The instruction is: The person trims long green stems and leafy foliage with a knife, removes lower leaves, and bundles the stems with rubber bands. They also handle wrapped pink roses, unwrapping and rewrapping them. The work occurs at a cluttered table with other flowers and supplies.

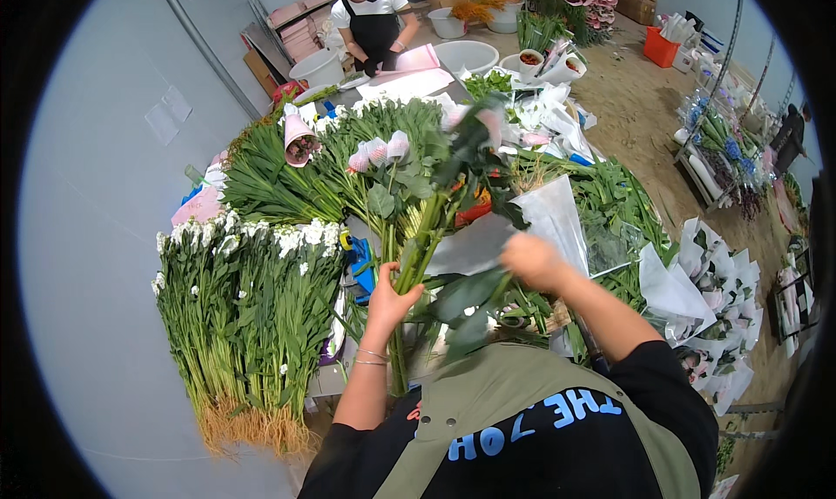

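My left hand [394, 303] is wrapped round a bundle of thick green flower stems [425, 233] held upright over the work table. Broad dark leaves crowd its top, and a pale pink patch there is blurred by motion. Closed beside it to the right, my right hand [533, 262] grips a leafy sprig [466, 300] whose large leaves hang blurred toward the stems. Just beyond the bundle lie pink flower heads in white netting [379, 152]. A sheet of white wrapping paper [557, 220] is behind my right hand. A blue tool [360, 264] sits left of the stems.
White-flowered bunches with roots [252, 325] line the left side. More greenery [623, 194] covers the right, near paper-wrapped bouquets [718, 303]. Across the table a co-worker [376, 29] handles pink paper [418, 59]. Tubs [466, 57] and an orange bin [661, 48] stand farther back.
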The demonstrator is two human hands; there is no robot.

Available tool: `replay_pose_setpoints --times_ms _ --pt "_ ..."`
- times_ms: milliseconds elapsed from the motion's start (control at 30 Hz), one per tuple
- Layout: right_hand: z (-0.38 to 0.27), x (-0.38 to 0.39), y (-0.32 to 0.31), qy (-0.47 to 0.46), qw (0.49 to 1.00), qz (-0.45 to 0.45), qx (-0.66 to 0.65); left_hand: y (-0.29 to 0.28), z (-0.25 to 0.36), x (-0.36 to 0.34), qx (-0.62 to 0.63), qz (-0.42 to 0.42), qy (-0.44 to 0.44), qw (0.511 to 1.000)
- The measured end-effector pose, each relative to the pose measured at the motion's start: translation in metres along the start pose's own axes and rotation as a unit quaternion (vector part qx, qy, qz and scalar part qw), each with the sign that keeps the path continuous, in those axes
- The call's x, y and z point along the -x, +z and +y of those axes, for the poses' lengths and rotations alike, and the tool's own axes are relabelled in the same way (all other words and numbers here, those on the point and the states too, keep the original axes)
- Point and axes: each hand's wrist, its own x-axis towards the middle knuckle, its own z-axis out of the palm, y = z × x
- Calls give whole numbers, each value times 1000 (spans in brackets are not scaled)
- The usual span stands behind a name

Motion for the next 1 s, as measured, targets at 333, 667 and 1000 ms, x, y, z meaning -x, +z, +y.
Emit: replay_pose_setpoints --times_ms 333,667,1000 --pt "57 46 -72 415 882 14 223 -12 10 1 311 -181 -41 932" --pt "-57 -68 53 424 893 -64 -135 14 45 11 292 -131 41 947" --pt "-43 -81 5 419 891 61 -166 2 21 10 250 -91 28 964"
